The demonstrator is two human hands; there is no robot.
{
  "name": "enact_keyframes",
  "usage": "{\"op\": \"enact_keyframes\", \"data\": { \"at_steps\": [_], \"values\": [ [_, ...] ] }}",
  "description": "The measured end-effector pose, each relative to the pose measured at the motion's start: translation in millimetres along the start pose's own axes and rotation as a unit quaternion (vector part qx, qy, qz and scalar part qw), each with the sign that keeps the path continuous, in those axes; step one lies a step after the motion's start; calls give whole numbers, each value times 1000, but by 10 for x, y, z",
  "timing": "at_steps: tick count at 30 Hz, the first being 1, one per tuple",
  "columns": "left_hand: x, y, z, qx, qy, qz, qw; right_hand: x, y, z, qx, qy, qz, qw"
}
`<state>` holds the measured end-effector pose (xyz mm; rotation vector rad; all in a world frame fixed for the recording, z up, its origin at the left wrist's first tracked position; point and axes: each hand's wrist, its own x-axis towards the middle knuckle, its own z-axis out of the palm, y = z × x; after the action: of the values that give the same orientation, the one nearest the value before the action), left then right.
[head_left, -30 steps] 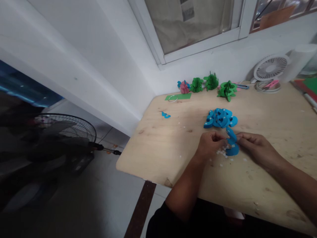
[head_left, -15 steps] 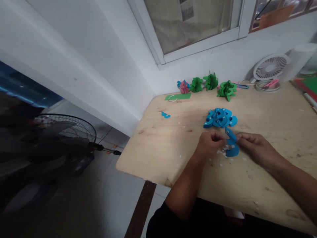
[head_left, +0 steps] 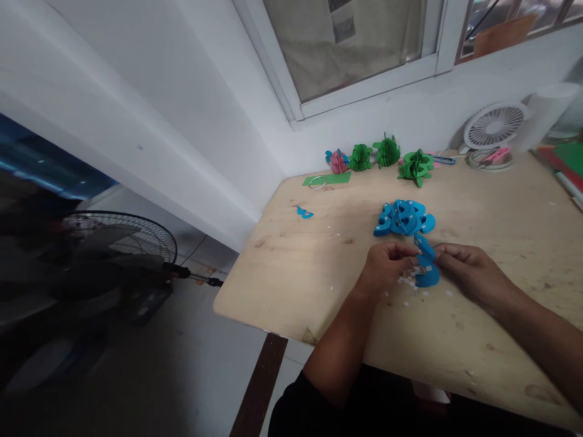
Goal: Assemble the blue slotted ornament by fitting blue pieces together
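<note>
Between my hands is a blue paper cutout (head_left: 424, 244), tilted up, with small white squares on it. My left hand (head_left: 388, 262) pinches at its left edge with thumb and forefinger. From the other side, my right hand (head_left: 462, 264) closes its fingertips on the right edge. Beneath it lies another blue paper piece (head_left: 427, 278), flat on the table and partly covered. Small white square bits (head_left: 409, 280) are scattered by the left fingertips. Just beyond the hands sits a pile of blue cutouts (head_left: 404, 217), folded and curved, dotted with white squares.
Green paper turtle-like figures (head_left: 361, 156) and a pink-and-blue one (head_left: 337, 160) line the wall. A green strip (head_left: 327, 179), a small blue scrap (head_left: 305, 212), a white desk fan (head_left: 495, 125) and a tape roll (head_left: 490, 161) also lie on the wooden table (head_left: 273, 273). A floor fan (head_left: 122, 237) stands left.
Almost nothing differs. The view has shifted very slightly, and both hands keep their pinch on the blue paper cutout.
</note>
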<state>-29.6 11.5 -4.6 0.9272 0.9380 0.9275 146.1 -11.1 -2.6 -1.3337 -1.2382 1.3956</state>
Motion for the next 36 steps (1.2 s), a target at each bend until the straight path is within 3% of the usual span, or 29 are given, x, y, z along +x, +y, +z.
{"op": "enact_keyframes", "data": {
  "at_steps": [7, 16, 20, 36],
  "values": [
    [-8, 18, 59, -11, 23, 8, 1000, 7, 14, 6, 77, -7, 48, 996],
    [18, -65, 71, 2, 66, 48, 997, 27, 15, 16, 71, 43, 48, 995],
    [12, -56, 77, 1, 84, 52, 995, 19, -52, 30, 55, 67, 12, 996],
    [26, -65, 54, -22, 58, 44, 997, 10, -56, 29, 81, 43, 49, 995]
  ]
}}
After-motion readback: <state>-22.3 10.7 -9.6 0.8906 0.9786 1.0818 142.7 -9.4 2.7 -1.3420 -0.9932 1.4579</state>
